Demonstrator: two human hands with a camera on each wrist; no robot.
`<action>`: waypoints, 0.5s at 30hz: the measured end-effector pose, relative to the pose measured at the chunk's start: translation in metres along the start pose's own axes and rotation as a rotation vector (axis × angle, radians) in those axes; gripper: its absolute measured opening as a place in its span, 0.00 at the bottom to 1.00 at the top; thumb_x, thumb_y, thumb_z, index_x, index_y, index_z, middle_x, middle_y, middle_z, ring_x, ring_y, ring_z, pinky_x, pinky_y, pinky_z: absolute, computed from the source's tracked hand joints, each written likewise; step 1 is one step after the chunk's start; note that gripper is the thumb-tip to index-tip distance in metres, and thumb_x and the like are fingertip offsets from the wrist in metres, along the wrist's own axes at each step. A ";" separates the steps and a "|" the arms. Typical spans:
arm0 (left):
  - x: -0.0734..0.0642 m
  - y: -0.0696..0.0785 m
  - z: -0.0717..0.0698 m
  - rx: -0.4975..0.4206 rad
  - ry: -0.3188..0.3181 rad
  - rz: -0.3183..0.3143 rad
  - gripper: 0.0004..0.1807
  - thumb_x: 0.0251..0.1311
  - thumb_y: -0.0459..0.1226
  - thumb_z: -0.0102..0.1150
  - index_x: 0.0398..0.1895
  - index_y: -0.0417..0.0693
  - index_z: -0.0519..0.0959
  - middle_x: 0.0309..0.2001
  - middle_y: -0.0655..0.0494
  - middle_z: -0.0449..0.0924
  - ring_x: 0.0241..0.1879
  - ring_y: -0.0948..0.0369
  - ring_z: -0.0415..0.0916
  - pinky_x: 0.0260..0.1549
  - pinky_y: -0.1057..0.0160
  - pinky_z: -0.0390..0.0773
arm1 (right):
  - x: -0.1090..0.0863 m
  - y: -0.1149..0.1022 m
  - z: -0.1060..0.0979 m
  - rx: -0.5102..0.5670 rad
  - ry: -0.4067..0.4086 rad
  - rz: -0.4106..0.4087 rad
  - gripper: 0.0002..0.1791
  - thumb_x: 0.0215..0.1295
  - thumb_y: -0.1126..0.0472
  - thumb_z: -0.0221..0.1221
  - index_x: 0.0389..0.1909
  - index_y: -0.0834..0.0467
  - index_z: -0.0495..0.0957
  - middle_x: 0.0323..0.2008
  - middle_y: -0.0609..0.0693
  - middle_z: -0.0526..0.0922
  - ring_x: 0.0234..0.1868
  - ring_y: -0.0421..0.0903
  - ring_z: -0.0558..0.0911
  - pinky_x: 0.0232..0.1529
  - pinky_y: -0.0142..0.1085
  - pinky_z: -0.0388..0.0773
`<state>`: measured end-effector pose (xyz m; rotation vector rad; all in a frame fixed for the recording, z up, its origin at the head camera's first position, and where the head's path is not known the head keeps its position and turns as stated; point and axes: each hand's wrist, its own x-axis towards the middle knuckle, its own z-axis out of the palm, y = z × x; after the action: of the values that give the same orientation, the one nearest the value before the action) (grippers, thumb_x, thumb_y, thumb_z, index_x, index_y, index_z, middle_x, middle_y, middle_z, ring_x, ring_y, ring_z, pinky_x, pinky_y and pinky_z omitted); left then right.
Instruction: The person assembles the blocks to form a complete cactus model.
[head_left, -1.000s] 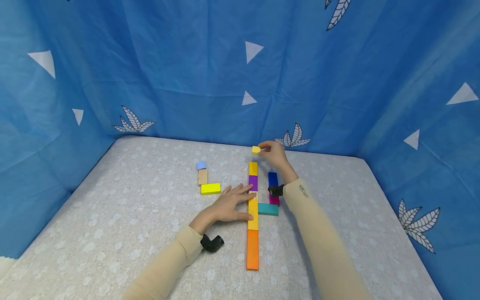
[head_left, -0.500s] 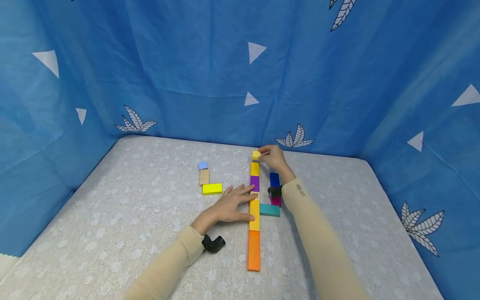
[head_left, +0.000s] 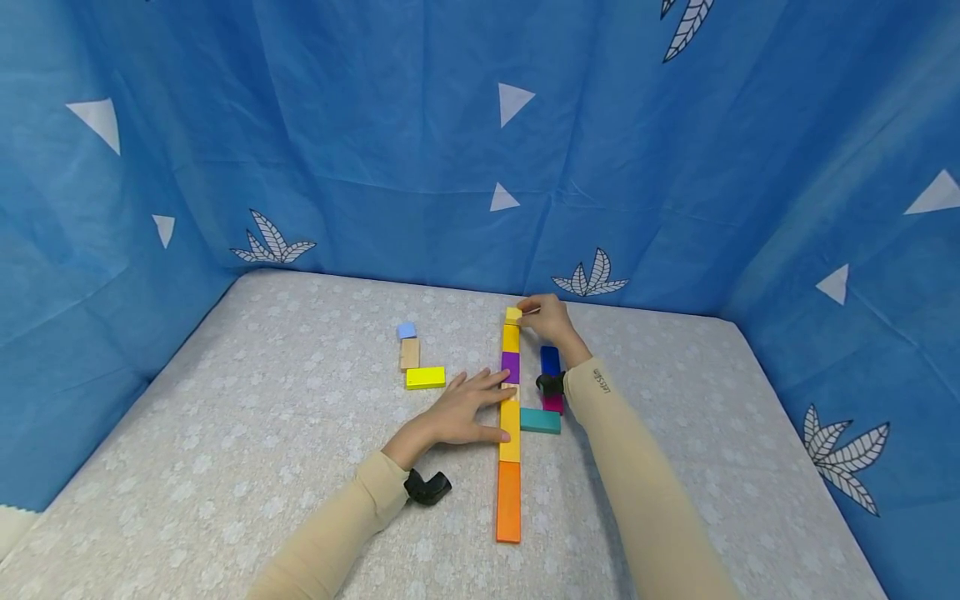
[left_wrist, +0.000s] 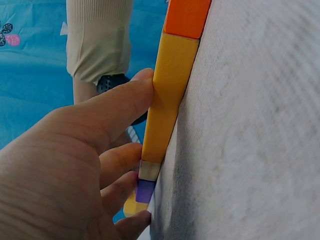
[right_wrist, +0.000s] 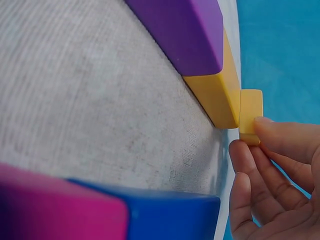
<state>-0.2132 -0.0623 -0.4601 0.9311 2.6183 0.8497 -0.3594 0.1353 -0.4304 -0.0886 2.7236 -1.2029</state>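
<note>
The small yellow block [head_left: 513, 316] was located at the far end of a straight row of 5 blocks, in line with it. In the right wrist view its edge met the row's end; full contact could not be confirmed. The right hand [head_left: 549, 321] pinched it, thumb on 1 face, opposing fingertip partly hidden, the gap between them only as wide as the block; the remaining fingers were bent and held nothing.

Handling: the block appeared to be painted wood, judged light, rigid, durable and slightly slippery on its smooth faces. Recommended hold: 2 opposite side faces, keeping the row-facing side free.

The row comprised, far to near, a golden block [head_left: 511, 338], a purple block [head_left: 511, 363], a bare-wood block [left_wrist: 149, 170], a long amber block [head_left: 509, 450] and an orange block [head_left: 508, 502]. The left hand [head_left: 461, 412] lay across it, fingers spread and gripping nothing, thumb tip at the amber block.

Right of the row were a teal block [head_left: 540, 420], a blue block [head_left: 550, 360] and a magenta block [head_left: 552, 403]; left of it, a lemon-yellow block [head_left: 425, 377], a tan block [head_left: 409, 353] and a light-blue block [head_left: 406, 331]. A blue curtain [head_left: 360, 125] stood behind the table [head_left: 300, 400].
</note>
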 end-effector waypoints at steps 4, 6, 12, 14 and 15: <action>0.000 0.000 0.000 0.000 0.002 0.002 0.40 0.57 0.57 0.64 0.72 0.56 0.66 0.77 0.55 0.53 0.78 0.47 0.43 0.73 0.36 0.38 | 0.001 0.001 0.001 -0.003 -0.014 -0.008 0.18 0.64 0.65 0.62 0.55 0.61 0.80 0.55 0.59 0.81 0.56 0.56 0.79 0.59 0.47 0.77; 0.000 0.000 0.001 0.002 0.004 0.006 0.40 0.57 0.57 0.64 0.72 0.56 0.66 0.77 0.55 0.53 0.78 0.47 0.43 0.72 0.36 0.38 | 0.002 0.001 0.002 -0.007 -0.019 -0.012 0.18 0.64 0.65 0.63 0.55 0.61 0.80 0.55 0.58 0.81 0.55 0.56 0.79 0.58 0.47 0.78; 0.001 -0.001 0.001 0.004 0.006 0.007 0.40 0.57 0.57 0.64 0.72 0.56 0.66 0.77 0.55 0.53 0.78 0.47 0.43 0.72 0.36 0.38 | 0.003 0.002 0.003 -0.015 -0.026 -0.003 0.18 0.64 0.66 0.62 0.55 0.61 0.80 0.55 0.58 0.81 0.55 0.55 0.79 0.57 0.47 0.78; 0.001 -0.001 0.001 0.002 0.004 0.005 0.40 0.57 0.57 0.64 0.72 0.56 0.66 0.77 0.55 0.53 0.78 0.47 0.43 0.72 0.36 0.38 | 0.004 0.003 0.004 -0.016 -0.029 0.001 0.18 0.64 0.66 0.62 0.55 0.61 0.80 0.55 0.58 0.81 0.55 0.55 0.79 0.57 0.47 0.78; 0.001 -0.001 0.001 0.003 0.003 0.004 0.40 0.57 0.57 0.64 0.72 0.56 0.66 0.77 0.55 0.53 0.78 0.47 0.43 0.72 0.36 0.38 | 0.004 0.003 0.004 -0.017 -0.031 0.003 0.18 0.64 0.66 0.62 0.55 0.61 0.80 0.55 0.58 0.81 0.55 0.55 0.79 0.57 0.46 0.78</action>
<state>-0.2143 -0.0617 -0.4617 0.9364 2.6221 0.8498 -0.3625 0.1340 -0.4354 -0.1048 2.7064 -1.1682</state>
